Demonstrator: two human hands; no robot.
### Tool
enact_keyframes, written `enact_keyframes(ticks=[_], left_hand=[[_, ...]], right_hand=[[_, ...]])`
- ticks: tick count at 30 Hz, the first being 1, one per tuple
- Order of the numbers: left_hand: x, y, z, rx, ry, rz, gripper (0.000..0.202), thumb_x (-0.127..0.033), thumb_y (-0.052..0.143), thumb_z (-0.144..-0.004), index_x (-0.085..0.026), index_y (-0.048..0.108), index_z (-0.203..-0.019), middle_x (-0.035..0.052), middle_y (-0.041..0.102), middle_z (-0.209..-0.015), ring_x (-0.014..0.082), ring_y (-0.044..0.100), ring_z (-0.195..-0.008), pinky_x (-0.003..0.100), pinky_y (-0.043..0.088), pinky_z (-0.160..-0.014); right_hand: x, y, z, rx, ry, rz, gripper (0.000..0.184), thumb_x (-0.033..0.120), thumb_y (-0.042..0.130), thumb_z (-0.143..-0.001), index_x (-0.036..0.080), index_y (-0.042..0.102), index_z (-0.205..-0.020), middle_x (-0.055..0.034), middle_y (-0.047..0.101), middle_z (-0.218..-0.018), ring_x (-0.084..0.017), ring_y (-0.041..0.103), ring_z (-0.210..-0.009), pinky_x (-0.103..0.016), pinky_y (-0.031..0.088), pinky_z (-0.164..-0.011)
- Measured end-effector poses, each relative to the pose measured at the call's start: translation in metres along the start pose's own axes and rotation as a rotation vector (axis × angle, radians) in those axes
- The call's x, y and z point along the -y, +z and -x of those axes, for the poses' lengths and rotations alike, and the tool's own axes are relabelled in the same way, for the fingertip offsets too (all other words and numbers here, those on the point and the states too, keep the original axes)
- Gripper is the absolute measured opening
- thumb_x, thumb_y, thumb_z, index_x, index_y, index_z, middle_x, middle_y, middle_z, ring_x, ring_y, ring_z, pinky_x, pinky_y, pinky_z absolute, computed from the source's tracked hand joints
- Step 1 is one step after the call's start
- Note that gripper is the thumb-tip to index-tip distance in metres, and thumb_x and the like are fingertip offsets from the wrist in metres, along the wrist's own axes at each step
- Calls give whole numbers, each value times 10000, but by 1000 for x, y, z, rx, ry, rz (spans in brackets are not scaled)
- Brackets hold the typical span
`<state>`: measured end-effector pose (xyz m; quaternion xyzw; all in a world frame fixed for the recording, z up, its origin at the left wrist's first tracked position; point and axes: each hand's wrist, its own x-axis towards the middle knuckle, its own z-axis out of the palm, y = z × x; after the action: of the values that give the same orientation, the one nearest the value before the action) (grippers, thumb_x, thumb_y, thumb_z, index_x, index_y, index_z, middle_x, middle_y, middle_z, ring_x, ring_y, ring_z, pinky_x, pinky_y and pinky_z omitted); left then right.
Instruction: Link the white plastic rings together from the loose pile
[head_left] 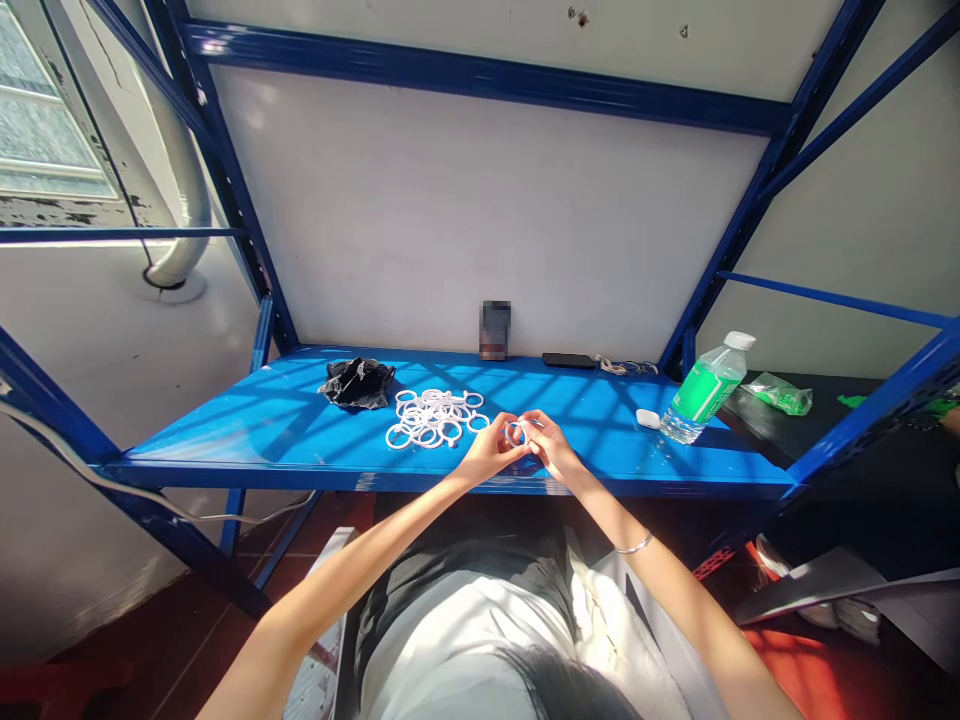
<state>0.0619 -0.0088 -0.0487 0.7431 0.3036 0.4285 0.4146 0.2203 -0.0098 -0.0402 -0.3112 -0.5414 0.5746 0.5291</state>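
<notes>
Over the front part of the blue table, my left hand and my right hand meet with fingers closed around one white ring. Its shape resembles a curtain ring, though the fingers cover part of it. Just left of my hands lies a loose pile of several white rings, some with a small loop or eyelet on the side. Behind that pile, to the left, rests a crumpled black plastic bag.
The blue metal table has blue frame posts. A water bottle with a green label stands right, beside a small white case. A black phone and a cable lie at the back. A blurred upright rectangle leans at the wall.
</notes>
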Motion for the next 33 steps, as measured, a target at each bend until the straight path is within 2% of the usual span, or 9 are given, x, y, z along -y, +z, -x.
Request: enact_keyframes(ticks=[6, 10, 16, 22, 27, 33], left_hand=[[-3, 1, 1, -31, 6, -24, 469, -498, 637, -810, -179, 480, -1117, -63, 451, -641, 80, 391, -508, 187, 277, -466], [-2, 1, 1, -29, 12, -10, 441, -482, 623, -823, -181, 469, -1106, -60, 463, -644, 82, 406, -510, 189, 296, -475], [-1, 2, 2, -20, 23, -19, 396, -452, 607, -833, -182, 472, -1090, -49, 495, -660, 83, 420, -519, 188, 309, -485], [-3, 2, 2, -15, 25, -32, 394, -446, 614, -826, -185, 488, -1093, -47, 499, -662, 83, 425, -523, 187, 314, -488], [-4, 3, 2, -24, 33, -40, 375, -419, 623, -821, -176, 491, -1075, -49, 499, -665, 73, 407, -509, 183, 308, -475], [-5, 2, 2, -18, 22, -44, 384, -423, 632, -810, -186, 494, -1079, -41, 525, -684, 84, 449, -537, 184, 331, -497]], right_hand=[[3, 0, 1, 21, 19, -11, 309, 441, 743, -756, 216, 641, -941, 27, 595, -721, -62, 456, -531, -204, 403, -519], [1, -2, 1, 22, 24, -29, 328, 444, 737, -763, 216, 641, -979, 24, 592, -728, -65, 446, -530, -209, 386, -513], [-1, -4, 0, 49, 19, -58, 310, 441, 752, -751, 218, 604, -908, 35, 563, -672, -77, 445, -545, -206, 371, -520], [-3, -9, 0, 75, 30, -50, 311, 445, 744, -757, 227, 580, -906, 39, 556, -683, -87, 469, -559, -211, 385, -536], [-5, -11, -1, 82, 33, -68, 299, 424, 754, -750, 225, 569, -876, 43, 563, -688, -72, 434, -530, -203, 377, -532], [-3, -10, 1, 100, 17, -60, 289, 435, 739, -762, 231, 561, -864, 44, 540, -673, -89, 453, -556, -218, 383, -548]])
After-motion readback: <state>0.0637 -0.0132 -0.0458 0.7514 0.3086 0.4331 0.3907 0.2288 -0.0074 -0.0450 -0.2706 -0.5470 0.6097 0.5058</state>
